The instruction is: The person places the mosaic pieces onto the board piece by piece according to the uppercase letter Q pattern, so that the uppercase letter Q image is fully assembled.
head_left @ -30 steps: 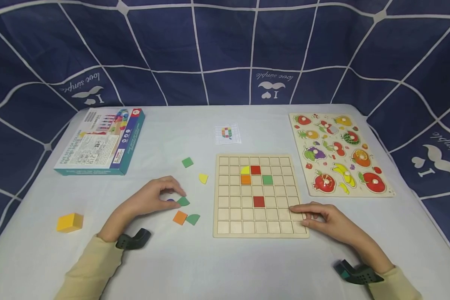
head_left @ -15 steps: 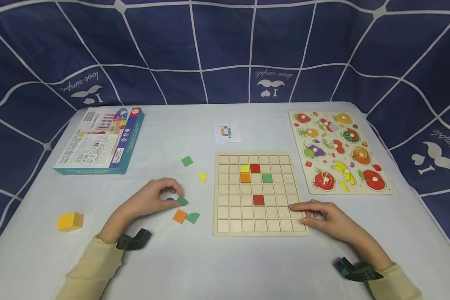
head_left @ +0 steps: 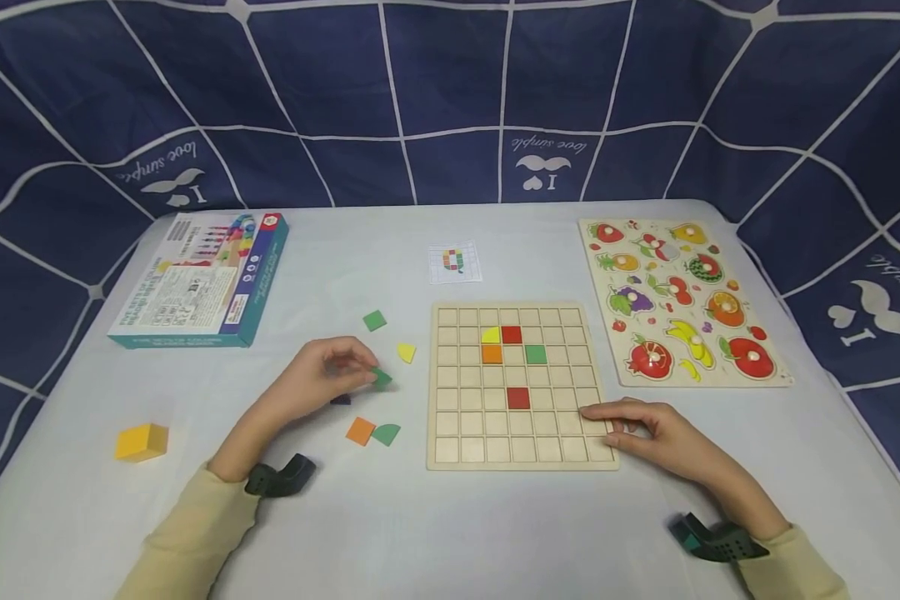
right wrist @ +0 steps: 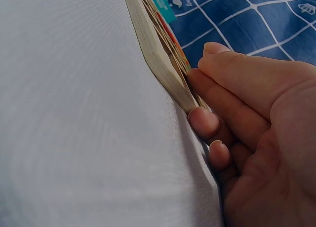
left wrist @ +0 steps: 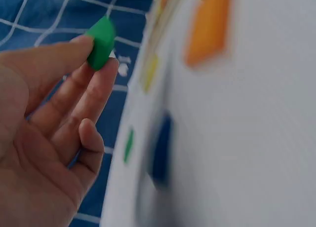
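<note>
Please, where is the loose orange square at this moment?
In the head view, the loose orange square lies left of the grid board, beside a green quarter-round piece.

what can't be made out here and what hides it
Dark blue piece: head view, partly covered by the left hand; left wrist view, blurred.
Orange piece: left wrist view, blurred, cut by the top edge.
Right edge of the grid board: head view, partly covered by the right hand.
Details on the card, fine print on the box: head view, too small.

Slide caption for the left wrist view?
Left hand pinching a green piece; a blurred orange piece at upper right.
</note>
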